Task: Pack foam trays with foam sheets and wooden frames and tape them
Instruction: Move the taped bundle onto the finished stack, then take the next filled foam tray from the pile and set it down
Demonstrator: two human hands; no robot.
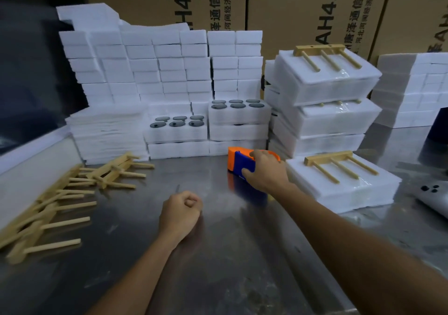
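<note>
Your forearms are filling the bottom of the frame, reaching up from the lower edge over the steel table (218,254). At lower left the loose wooden frames (60,205) are lying in a heap, prongs pointing right. Your left hand (180,211) is sitting at centre as a curled fist, holding nothing. Just right of centre your right hand (263,169) is curling over the orange and blue tape dispenser (238,160), thumb down its near side, fingers over the top. Judging from this, you are between packs, so be setting the dispenser where the hand finds it again and be freeing both hands for the next foam tray (177,126), one of those showing six dark discs at middle centre. Take a foam sheet from the pile (106,132) at middle left first, then a frame. At right, a packed tray (344,186) with its frame on top is lying beside the dispenser, and more finished ones (324,81) are stacking up behind it. White foam blocks (145,60) are walling the upper left, and printed cardboard cartons (303,11) are rising across the top.
</note>
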